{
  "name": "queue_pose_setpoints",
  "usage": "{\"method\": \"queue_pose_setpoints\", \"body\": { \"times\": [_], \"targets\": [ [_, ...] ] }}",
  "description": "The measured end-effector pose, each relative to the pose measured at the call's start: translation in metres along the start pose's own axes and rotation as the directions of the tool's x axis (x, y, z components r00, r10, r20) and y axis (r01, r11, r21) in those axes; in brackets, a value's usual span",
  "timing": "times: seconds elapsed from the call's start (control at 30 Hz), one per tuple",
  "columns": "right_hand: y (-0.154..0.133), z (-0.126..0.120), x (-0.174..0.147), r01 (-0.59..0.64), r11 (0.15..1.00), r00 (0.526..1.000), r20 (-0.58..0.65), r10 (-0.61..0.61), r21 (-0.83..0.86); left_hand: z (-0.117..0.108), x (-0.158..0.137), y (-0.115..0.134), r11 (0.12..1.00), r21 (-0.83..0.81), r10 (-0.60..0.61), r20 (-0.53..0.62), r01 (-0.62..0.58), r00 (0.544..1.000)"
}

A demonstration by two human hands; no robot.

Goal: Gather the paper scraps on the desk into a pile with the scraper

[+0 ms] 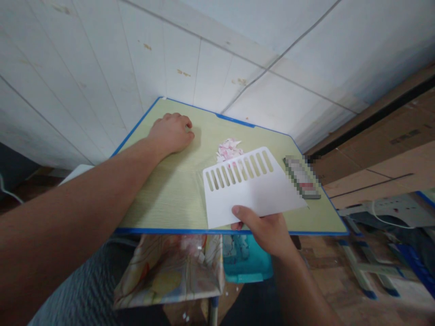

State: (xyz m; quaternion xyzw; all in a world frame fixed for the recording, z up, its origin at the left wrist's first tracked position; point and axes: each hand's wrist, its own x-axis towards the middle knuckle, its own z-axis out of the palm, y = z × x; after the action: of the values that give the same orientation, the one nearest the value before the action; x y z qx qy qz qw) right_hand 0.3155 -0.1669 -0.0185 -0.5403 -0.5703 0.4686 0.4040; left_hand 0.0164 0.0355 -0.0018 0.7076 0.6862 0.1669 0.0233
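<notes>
Head view: The right hand [270, 231] pinches the card [251, 194] above the table's [176, 203] near edge, thumb on top, apparently to keep the slotted end clear. The left hand [171, 132] is at the table's far left, loosely curled; whether it holds anything cannot be determined. Scraps [229, 148] lie toward the table's far side. Below the near edge, a bag [170, 290] contains pale bits [201, 258]; the tub's [248, 270] contents are unclear.

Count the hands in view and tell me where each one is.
2. The left hand is over the far left part of the desk; the right hand is at the near edge, gripping the white slotted card, which partly hides its fingers.
</notes>
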Motion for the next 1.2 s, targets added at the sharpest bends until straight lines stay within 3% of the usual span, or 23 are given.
{"method": "queue_pose_setpoints", "body": {
  "times": [0.13,0.3,0.4,0.67,0.77,0.87,1.03,1.2],
  "targets": [
    [-0.01,-0.005,0.001,0.004,0.999,0.995,0.097,0.001,-0.044,-0.002,-0.001,0.002,1.0,0.001,-0.013,0.013,0.013,1.0],
    [0.0,-0.004,0.001,0.012,1.0,1.0,0.014,-0.012,-0.02,0.0,-0.001,0.001,1.0,-0.013,-0.01,-0.002,0.01,1.0],
    [0.005,-0.004,0.001,-0.008,1.0,0.998,0.06,0.008,0.002,0.0,-0.001,0.001,1.0,-0.027,-0.01,-0.004,0.01,1.0],
    [-0.019,-0.014,0.006,0.071,0.997,0.995,0.063,-0.071,0.0,-0.003,-0.005,0.004,1.0,-0.015,-0.004,0.0,0.004,1.0],
    [-0.029,-0.032,0.028,0.173,0.981,0.982,-0.064,-0.178,-0.088,-0.003,-0.007,0.0,1.0,0.008,0.014,-0.015,-0.014,1.0],
    [-0.039,-0.053,0.068,0.274,0.953,0.939,-0.179,-0.295,-0.129,-0.005,-0.005,0.0,0.999,0.048,0.021,-0.016,-0.02,1.0],
    [-0.056,-0.065,0.135,0.359,0.914,0.927,-0.045,-0.373,-0.187,-0.009,0.008,0.014,0.989,0.134,0.053,0.052,-0.06,0.997],
    [-0.045,-0.061,0.157,0.343,0.932,0.939,0.043,-0.34,-0.12,0.001,0.019,0.017,0.989,0.102,0.108,-0.007,-0.107,0.994]
  ]
}}
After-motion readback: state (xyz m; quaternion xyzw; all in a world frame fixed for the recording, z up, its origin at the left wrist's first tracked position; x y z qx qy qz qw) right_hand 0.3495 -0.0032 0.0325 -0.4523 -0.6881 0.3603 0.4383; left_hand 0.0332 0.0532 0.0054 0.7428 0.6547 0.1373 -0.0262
